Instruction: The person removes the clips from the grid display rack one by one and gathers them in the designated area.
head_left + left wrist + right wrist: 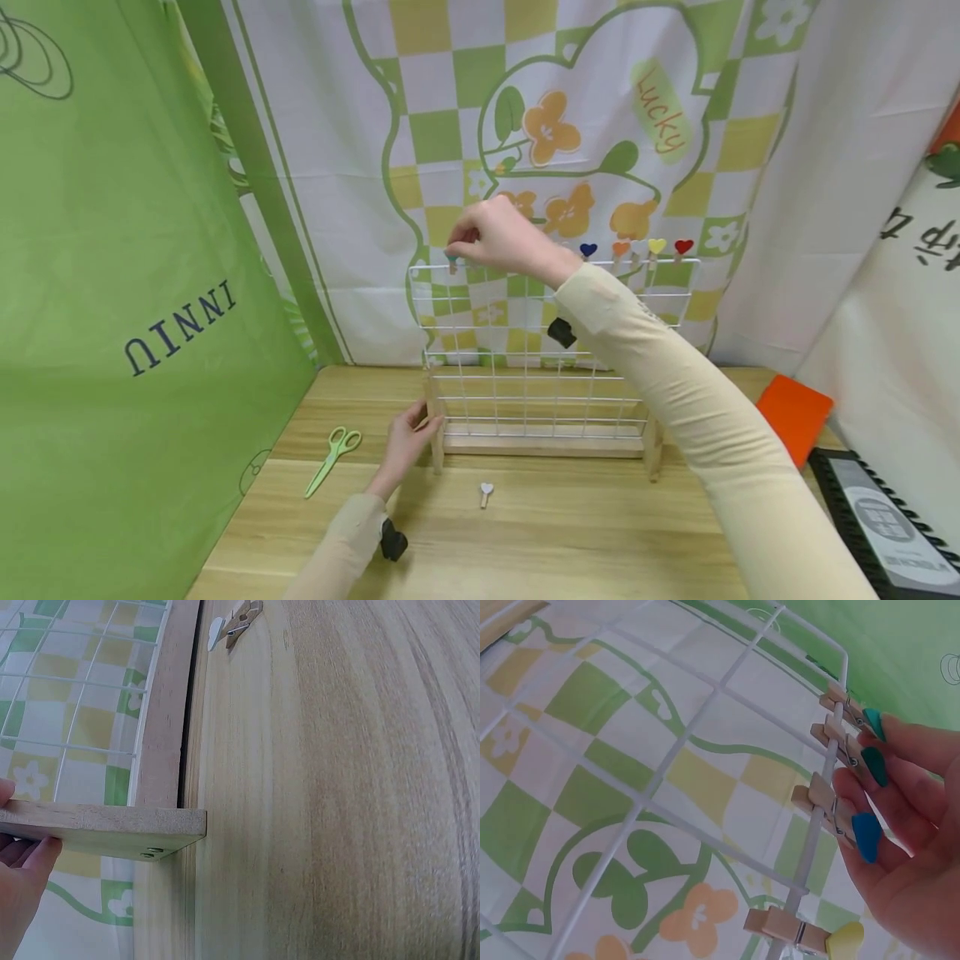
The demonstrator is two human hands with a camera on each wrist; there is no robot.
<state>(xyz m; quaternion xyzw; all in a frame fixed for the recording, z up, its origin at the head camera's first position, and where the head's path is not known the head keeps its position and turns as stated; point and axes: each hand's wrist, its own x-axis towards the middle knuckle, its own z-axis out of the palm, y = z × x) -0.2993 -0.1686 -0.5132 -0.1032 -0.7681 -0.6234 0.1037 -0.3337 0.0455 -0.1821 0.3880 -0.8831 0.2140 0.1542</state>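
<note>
A white wire grid rack [540, 377] stands upright on a wooden base [543, 442] at the back of the table. My right hand [459, 243] reaches to the rack's top left corner and pinches a teal heart peg [452, 261] on the top wire. In the right wrist view my fingers [900, 750] lie against the teal peg [873, 724], a green one [874, 766] and a blue one [865, 837] clipped side by side. My left hand [420, 422] grips the rack's left wooden foot [105, 829], thumb above and fingers below. A white heart peg [486, 493] lies loose on the table.
More heart pegs sit on the top wire to the right: blue [588, 249], orange [620, 247], yellow [656, 246], red [683, 247]. Green scissors [332, 458] lie left of the rack. An orange sheet [793, 415] and a black-edged book [877, 521] lie at the right. Cloth backdrops close in the left and back.
</note>
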